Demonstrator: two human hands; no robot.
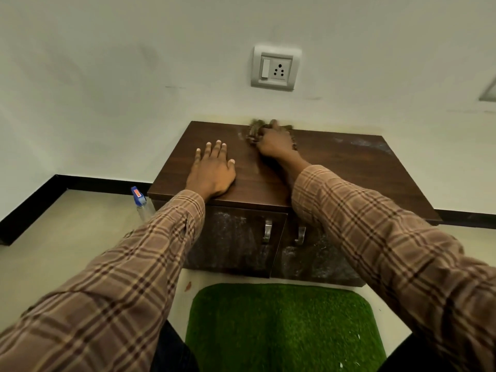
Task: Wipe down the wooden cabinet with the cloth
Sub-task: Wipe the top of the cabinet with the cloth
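Right hand [273, 142] is bunched around the cloth [256, 128] at the back edge of the cabinet [335, 167] top by the wall, left hand [212, 169] just resting flat, fingers spread.

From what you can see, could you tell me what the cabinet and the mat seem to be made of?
Cabinet: dark wood-grain board, probably laminate, with a smooth low sheen and whitish dusty smears. Mat: green artificial turf, judging by its short, fuzzy, grass-like pile.
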